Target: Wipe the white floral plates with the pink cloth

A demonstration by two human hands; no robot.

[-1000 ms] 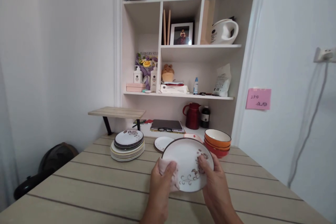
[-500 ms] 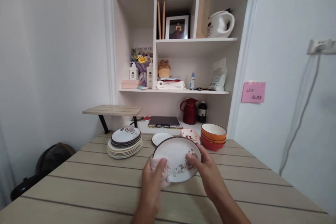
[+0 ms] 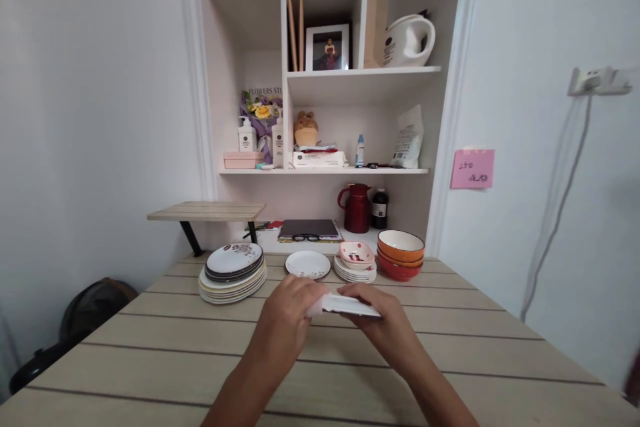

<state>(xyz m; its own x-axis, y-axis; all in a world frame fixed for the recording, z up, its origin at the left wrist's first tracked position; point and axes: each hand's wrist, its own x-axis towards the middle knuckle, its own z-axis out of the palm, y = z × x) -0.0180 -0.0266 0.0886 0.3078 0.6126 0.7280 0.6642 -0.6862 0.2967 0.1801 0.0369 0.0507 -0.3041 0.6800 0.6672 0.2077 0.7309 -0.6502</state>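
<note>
A white plate point(image 3: 351, 305) with a dark rim is held above the table, seen nearly edge-on, so its flowered face hardly shows. My left hand point(image 3: 290, 307) is closed at its left end, with a pale pink cloth point(image 3: 316, 307) pressed between fingers and plate. At the other end, my right hand point(image 3: 376, 310) grips the rim, fingers over the top. Just behind the hands lies a single white plate point(image 3: 307, 265) with a dark rim, flat on the table.
Stacked plates point(image 3: 233, 273) stand at the left by a small raised shelf point(image 3: 207, 211). At the back right are small dishes point(image 3: 356, 273) topped by a pink bowl point(image 3: 357, 253), and stacked orange and red bowls point(image 3: 401, 255). A red jug point(image 3: 357, 209) stands in the shelving behind.
The held plate has tipped from showing its flowered face to nearly edge-on. My left hand has turned over with the cloth, knuckles now upward. The view has shifted slightly.
</note>
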